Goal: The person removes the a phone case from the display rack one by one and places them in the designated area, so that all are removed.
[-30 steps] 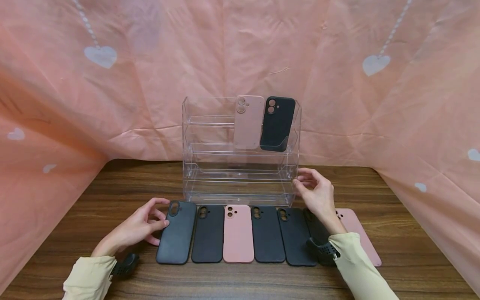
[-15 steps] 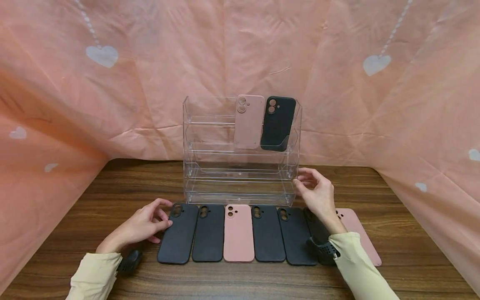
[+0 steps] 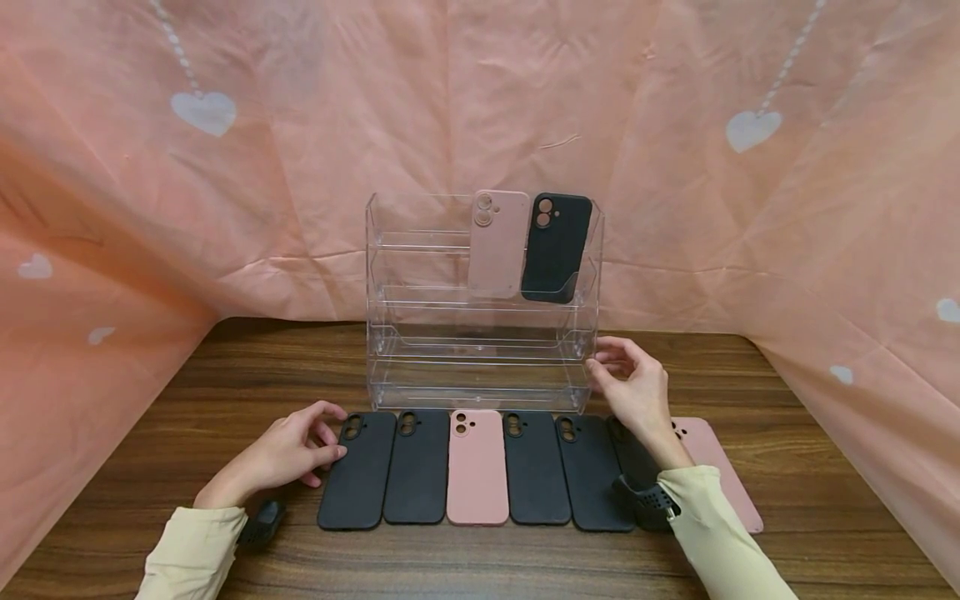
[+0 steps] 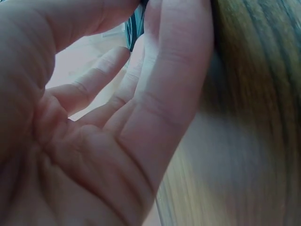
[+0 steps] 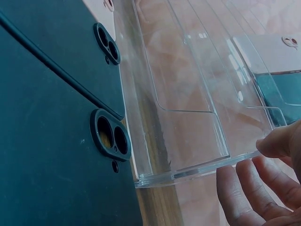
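Observation:
My left hand grips the left edge of the leftmost black phone case, thumb at its side and index finger near its upper corner. This case lies beside another black phone case, at the left end of a row on the table. In the left wrist view the fingers hide most of the case. My right hand holds the right side of a clear tiered display stand. The right wrist view shows the thumb on the stand's edge and the other fingers curled beside it.
In the row are a pink case, more black ones and a pink case partly under the right forearm. A pink case and a black case stand in the stand's top tier. Pink cloth surrounds the table.
The leftmost black case has come down from a slightly raised, tilted position to lie in line with the row, shifting a little right with my left hand. My right hand has stayed put.

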Tool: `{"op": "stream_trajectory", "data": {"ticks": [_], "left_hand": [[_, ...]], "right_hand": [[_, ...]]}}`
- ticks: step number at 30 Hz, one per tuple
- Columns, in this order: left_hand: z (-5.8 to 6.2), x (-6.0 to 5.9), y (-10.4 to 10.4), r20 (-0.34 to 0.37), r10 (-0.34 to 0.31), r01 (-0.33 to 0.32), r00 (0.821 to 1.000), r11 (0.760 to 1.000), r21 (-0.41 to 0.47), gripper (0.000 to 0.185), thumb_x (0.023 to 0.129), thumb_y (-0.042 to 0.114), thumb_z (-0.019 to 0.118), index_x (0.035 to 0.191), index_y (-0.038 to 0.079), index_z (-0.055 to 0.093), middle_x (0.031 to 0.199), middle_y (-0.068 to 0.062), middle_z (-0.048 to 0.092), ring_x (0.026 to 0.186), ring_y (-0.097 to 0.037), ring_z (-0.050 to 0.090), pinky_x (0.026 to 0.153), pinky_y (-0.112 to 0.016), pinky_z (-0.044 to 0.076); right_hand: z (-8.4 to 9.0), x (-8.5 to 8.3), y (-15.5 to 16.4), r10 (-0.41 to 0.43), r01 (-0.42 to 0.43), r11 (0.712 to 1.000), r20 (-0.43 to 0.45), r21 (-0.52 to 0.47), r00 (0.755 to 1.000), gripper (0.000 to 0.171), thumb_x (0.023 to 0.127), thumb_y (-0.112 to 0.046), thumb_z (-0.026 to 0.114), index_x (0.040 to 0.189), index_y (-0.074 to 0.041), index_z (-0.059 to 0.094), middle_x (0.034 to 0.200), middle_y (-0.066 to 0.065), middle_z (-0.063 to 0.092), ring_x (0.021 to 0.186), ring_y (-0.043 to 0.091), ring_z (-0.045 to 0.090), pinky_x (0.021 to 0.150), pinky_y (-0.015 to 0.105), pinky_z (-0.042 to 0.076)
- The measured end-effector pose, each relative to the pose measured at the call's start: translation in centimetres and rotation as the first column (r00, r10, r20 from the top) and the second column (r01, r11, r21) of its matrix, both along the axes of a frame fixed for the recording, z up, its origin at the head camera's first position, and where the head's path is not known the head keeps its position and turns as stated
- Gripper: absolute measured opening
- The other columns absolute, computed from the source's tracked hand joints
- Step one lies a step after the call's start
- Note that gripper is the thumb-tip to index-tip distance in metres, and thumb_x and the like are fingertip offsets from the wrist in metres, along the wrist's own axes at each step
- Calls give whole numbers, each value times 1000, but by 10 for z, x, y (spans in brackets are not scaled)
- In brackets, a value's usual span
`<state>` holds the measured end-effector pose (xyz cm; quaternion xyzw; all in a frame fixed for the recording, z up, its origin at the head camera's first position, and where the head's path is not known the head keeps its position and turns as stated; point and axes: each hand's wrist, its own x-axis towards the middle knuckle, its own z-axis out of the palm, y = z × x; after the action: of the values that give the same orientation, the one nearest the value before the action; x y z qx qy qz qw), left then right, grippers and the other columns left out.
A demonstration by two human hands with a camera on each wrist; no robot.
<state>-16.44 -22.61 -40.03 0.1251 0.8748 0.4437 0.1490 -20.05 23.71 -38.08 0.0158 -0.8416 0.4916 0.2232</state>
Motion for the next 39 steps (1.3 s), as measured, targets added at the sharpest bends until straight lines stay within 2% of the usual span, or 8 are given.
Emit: {"op": "stream_trajectory", "data": {"ticks": [6, 13, 18, 21, 24, 29, 34, 39], "left_hand": [[-2, -2, -2, 10, -3, 3, 1000, 1000, -4, 51, 93, 14, 75, 136, 1, 51, 94, -10, 63, 71, -20, 66, 54, -33, 60], [1, -6, -4, 5, -18, 18, 1000, 999, -37, 49, 93, 17, 74, 135, 1, 52, 92, -9, 64, 72, -20, 66, 55, -33, 60], [13, -9, -5, -88, -14, 5, 996, 995, -96, 42, 95, 19, 72, 131, 1, 57, 89, -6, 65, 69, -17, 64, 56, -31, 57], [22, -13, -1, -172, 9, -23, 985, 996, -84, 38, 96, 20, 70, 129, 3, 59, 92, -6, 66, 73, -17, 68, 59, -30, 58], [31, -16, 8, -269, 53, -69, 962, 997, -48, 34, 97, 22, 71, 126, 6, 63, 96, -6, 69, 79, -18, 71, 62, -28, 58], [44, -20, 26, -405, 115, -125, 907, 992, 3, 30, 96, 25, 72, 123, 12, 66, 100, -5, 71, 84, -11, 70, 69, -24, 55], [55, -24, 41, -472, 168, -139, 866, 986, 97, 28, 96, 26, 72, 122, 14, 68, 103, -3, 72, 89, -4, 69, 75, -20, 54], [63, -30, 55, -517, 233, -134, 824, 966, 223, 24, 96, 22, 72, 119, 15, 69, 102, -5, 72, 88, -2, 67, 75, -15, 55]], "right_hand": [[0, 0, 0, -16, 16, 999, -14, 39, 1000, 29, 90, -6, 76, 118, -6, 71, 98, 16, 75, 76, -5, 66, 61, 12, 56], [0, 1, 0, 10, -9, 1000, 6, -7, 1000, 28, 91, -5, 75, 119, -5, 70, 99, 20, 73, 75, -5, 66, 59, 16, 58], [1, 2, -1, 19, -19, 1000, 20, -18, 1000, 29, 91, -5, 75, 120, -5, 70, 101, 22, 72, 74, -7, 66, 60, 17, 59], [2, 3, -2, 24, -23, 1000, 19, -19, 1000, 30, 91, -5, 75, 120, -5, 70, 101, 21, 72, 75, -7, 66, 60, 17, 59], [2, 4, -2, 30, -30, 999, 15, -19, 999, 31, 91, -5, 75, 121, -4, 69, 102, 22, 72, 75, -6, 66, 59, 16, 58], [2, 4, -1, 40, -39, 999, 7, -13, 999, 32, 90, -5, 76, 121, -4, 69, 103, 22, 73, 76, -7, 65, 59, 15, 58], [2, 4, -2, 45, -45, 999, -2, -23, 999, 31, 90, -3, 76, 119, -3, 69, 102, 22, 72, 77, -8, 65, 60, 15, 58], [1, 4, -1, 39, -39, 999, -6, -10, 999, 28, 89, -2, 76, 117, -2, 69, 102, 22, 73, 77, -9, 64, 60, 15, 57]]}}
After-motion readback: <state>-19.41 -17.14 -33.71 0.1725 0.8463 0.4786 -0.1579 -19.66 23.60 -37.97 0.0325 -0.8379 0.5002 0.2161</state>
